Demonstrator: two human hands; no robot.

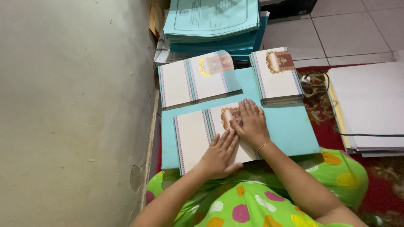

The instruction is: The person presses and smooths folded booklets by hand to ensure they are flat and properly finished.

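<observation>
- Two hands lie flat on one cream printed card (pixel 198 134) with striped borders and a gold-and-red emblem; it rests on a turquoise board (pixel 290 126) across the person's lap.
- Left hand (pixel 219 156): grip released, palm down on the card's near middle, fingers extended.
- Right hand (pixel 252 122): grip released, palm pressing beside the emblem; a thin bracelet (pixel 264 146) sits at the wrist.
- Progress, as a judgement: the card lies open and flat, so its fold does not look finished.
- Done: a stack of folded cards (pixel 277 75) stands at the board's far right.
- Left: a pile of open cards (pixel 198 80) lies at the far left, top sheet curling.
- Surface: board over a green dotted garment (pixel 252 201); red patterned carpet (pixel 387 185) beneath.
- Room: plain wall (pixel 71 105) at left, white floor tiles (pixel 349 29) beyond, turquoise paper stack (pixel 212 25) ahead, white sheets (pixel 370 105) at right.
</observation>
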